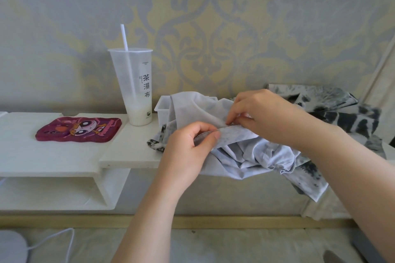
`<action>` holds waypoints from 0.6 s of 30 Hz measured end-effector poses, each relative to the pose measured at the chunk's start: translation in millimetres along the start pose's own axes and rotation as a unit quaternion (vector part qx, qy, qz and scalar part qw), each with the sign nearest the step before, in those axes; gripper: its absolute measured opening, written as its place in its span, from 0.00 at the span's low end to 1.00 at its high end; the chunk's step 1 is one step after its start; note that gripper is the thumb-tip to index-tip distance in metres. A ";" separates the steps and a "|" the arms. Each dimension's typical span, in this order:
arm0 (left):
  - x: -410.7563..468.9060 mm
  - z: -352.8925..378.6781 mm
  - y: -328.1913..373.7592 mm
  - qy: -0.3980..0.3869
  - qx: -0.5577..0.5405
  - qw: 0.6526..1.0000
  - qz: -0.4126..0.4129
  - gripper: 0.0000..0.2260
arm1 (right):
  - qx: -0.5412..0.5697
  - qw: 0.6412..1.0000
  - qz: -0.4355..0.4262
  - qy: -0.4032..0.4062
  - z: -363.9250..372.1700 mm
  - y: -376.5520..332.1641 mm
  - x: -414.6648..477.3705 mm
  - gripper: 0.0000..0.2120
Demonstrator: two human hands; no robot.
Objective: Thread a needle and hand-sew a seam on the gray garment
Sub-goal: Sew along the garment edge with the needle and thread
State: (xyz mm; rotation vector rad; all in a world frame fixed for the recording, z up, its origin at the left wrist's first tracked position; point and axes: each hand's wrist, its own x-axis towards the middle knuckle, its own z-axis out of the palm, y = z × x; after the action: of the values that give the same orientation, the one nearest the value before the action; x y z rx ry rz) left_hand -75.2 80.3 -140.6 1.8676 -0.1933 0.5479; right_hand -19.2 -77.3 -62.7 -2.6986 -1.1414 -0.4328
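Note:
The gray garment (245, 156) lies bunched on the right end of the white shelf (64, 156), with part of it hanging over the front edge. My left hand (190, 145) pinches a folded edge of the fabric between thumb and fingers. Just to the right, my right hand (260, 113) pinches the same edge with its fingertips. I cannot make out a needle or thread; anything that thin is hidden by the fingers or too small to see.
A tall plastic cup (136, 87) with a straw stands at the back of the shelf. A dark red cartoon phone case (79, 129) lies to the left. A white box (163, 109) sits behind the garment, and black-and-white patterned cloth (342, 113) is piled at right.

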 end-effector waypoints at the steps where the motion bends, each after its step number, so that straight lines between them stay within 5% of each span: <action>1: 0.1 0.0 0.0 -0.001 0.001 1.000 0.000 0.07 | 0.005 1.000 -0.001 0.002 0.4 0.4 0.2 0.11; 18: 3.3 -3.7 -0.1 -0.027 -0.126 0.991 -0.031 0.06 | 0.140 0.990 -0.019 0.001 9.1 -2.3 -3.9 0.07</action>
State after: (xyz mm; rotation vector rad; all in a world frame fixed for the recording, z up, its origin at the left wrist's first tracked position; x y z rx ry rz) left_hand -73.3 84.1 -138.2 1.6367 -0.2290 0.4107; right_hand -21.6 -75.8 -72.4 -2.4388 -1.1590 -0.2574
